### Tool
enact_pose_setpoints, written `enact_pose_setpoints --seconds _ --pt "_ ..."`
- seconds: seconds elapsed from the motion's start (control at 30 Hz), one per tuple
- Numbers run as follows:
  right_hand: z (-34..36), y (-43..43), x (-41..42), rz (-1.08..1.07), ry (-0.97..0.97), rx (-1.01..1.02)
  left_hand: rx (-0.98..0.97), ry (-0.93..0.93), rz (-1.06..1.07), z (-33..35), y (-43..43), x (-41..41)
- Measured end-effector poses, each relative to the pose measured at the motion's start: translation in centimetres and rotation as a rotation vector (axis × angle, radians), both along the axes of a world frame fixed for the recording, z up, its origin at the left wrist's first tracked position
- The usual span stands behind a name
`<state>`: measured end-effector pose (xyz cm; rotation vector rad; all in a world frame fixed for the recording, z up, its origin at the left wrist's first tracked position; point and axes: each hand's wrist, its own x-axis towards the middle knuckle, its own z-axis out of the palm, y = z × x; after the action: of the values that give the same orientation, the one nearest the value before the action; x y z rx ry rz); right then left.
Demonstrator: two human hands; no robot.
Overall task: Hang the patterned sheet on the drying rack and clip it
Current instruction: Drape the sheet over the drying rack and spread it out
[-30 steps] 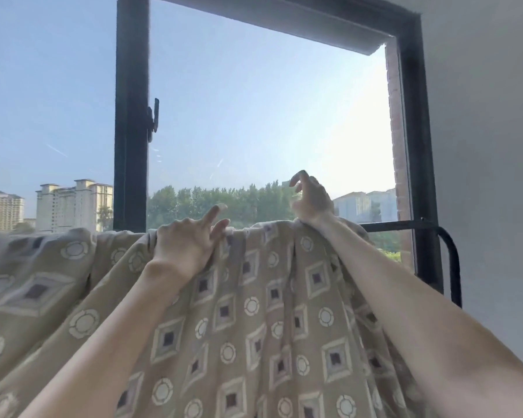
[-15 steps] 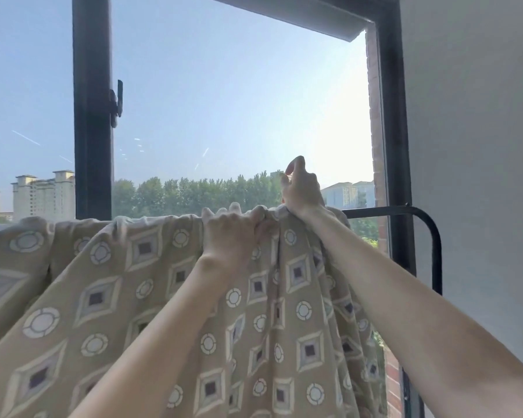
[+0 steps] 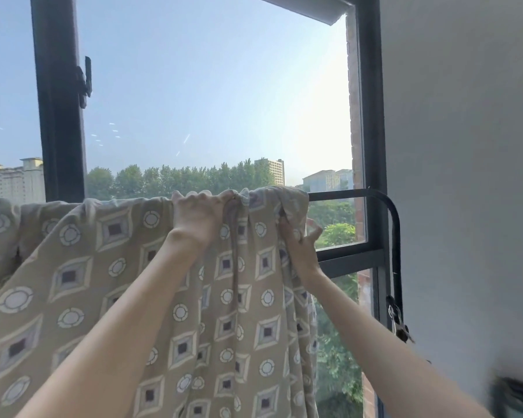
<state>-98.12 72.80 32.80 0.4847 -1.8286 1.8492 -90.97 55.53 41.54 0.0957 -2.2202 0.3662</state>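
A tan patterned sheet point(image 3: 82, 285) with circles and diamonds hangs over the top bar of a black drying rack point(image 3: 338, 195) in front of the window. My left hand point(image 3: 201, 214) grips the bunched fabric right on the bar, knuckles up. My right hand point(image 3: 299, 245) is lower, at the sheet's right edge, pinching the fabric there with fingers spread behind it. The rack's bare bar end curves down on the right. A metal clip point(image 3: 397, 319) hangs on that upright.
A black window frame point(image 3: 59, 116) stands behind the rack, with its handle point(image 3: 85, 81) at the left. A white wall point(image 3: 465, 176) fills the right side. A dark blurred object point(image 3: 517, 396) sits at the lower right corner.
My right hand has dropped from the top of the bar to the sheet's right edge below it. My left hand stays gripping fabric on the bar. The view has tilted down slightly.
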Motion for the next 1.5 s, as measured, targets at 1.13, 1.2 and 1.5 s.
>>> enact_pose_setpoints --seconds 1.13,1.2,1.5 --pt "13.2 3.5 -6.7 -0.533 0.393 0.684 0.184 -0.051 -0.138 1.0 -1.0 1.6" --pt "12.6 1.7 -5.5 -0.419 0.428 0.699 0.214 -0.052 -0.191 1.0 -1.3 2.1" --pt "9.1 -8.2 -0.2 -0.193 0.664 0.713 0.206 -0.009 0.065 1.0 -8.8 6.8"
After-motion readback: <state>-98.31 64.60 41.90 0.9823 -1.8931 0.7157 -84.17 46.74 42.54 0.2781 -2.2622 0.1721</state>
